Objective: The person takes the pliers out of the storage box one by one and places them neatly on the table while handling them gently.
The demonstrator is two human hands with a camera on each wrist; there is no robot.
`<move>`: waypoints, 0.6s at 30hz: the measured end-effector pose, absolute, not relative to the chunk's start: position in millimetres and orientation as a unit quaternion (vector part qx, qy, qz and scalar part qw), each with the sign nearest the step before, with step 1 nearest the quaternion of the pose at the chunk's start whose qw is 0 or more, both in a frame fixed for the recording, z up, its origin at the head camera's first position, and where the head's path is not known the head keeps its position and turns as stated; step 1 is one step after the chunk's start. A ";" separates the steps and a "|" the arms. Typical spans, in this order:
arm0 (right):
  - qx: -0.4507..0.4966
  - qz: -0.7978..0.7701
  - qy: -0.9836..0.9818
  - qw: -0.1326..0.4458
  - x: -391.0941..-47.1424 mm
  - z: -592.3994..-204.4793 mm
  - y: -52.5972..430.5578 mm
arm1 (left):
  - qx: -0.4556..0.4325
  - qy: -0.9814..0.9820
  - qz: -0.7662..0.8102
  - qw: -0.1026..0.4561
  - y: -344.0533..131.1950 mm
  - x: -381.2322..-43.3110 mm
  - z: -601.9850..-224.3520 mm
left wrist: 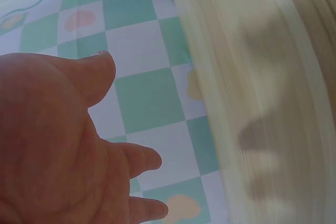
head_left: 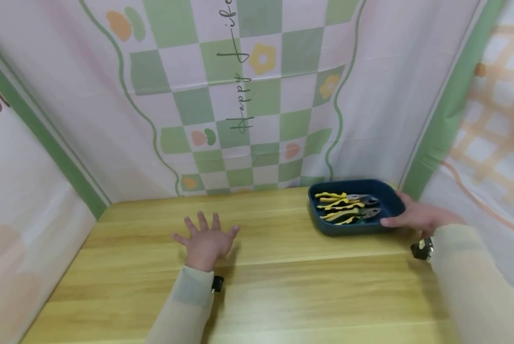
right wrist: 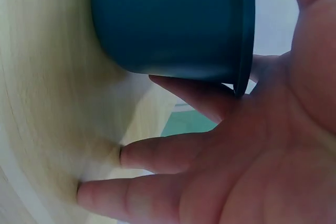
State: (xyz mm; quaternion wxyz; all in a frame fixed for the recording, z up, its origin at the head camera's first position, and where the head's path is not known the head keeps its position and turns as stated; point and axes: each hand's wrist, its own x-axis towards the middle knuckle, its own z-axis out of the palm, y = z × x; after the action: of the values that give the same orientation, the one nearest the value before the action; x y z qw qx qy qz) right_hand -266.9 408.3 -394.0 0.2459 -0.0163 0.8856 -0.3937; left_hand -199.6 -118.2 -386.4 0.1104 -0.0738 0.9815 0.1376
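A dark blue tray point(head_left: 340, 231) stands on the table at the back right, holding several pliers point(head_left: 343, 205) with yellow handles. My right hand point(head_left: 422, 216) holds the tray's right end, its thumb over the rim at the front corner and a finger along the outer side. Up close in the right wrist view, the tray's wall point(right wrist: 173, 24) lies against the index finger, while other fingers point(right wrist: 152, 150) extend below it near the tabletop. My left hand point(head_left: 207, 242), fingers spread and holding nothing, hovers above the table left of the tray.
The wooden table point(head_left: 274, 296) reaches back to a curtain point(head_left: 257, 105) with green and white checks. More printed cloth hangs at the left point(head_left: 20, 215) and at the right point(head_left: 493, 157), close to my right arm.
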 end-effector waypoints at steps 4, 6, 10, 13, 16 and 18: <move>-0.015 -0.389 0.887 0.249 -264.9 -393.4 405.3 | -0.078 0.981 0.134 0.115 -117.8 -199.8 -386.1; -0.018 -0.391 0.887 0.245 -263.5 -393.2 401.0 | -0.081 0.980 0.135 0.117 -117.9 -199.7 -386.1; -0.019 -0.395 0.889 0.233 -261.8 -394.3 389.5 | -0.083 0.980 0.134 0.121 -118.2 -198.8 -386.8; -0.014 -0.395 0.889 0.231 -262.1 -395.5 381.6 | -0.083 0.980 0.132 0.122 -118.2 -198.6 -387.9; -0.004 -0.401 0.884 0.240 -263.0 -396.5 375.7 | -0.083 0.980 0.132 0.122 -118.2 -198.4 -389.1; 0.003 -0.402 0.882 0.247 -263.0 -396.6 372.1 | -0.083 0.980 0.132 0.123 -118.2 -198.3 -389.7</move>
State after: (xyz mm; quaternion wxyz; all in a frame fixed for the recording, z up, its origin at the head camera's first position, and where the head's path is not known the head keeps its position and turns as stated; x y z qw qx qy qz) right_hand -263.0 372.1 -396.6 0.2470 0.0028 0.8816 -0.4023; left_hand -198.3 -118.2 -389.7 0.1226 -0.0829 0.9802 0.1317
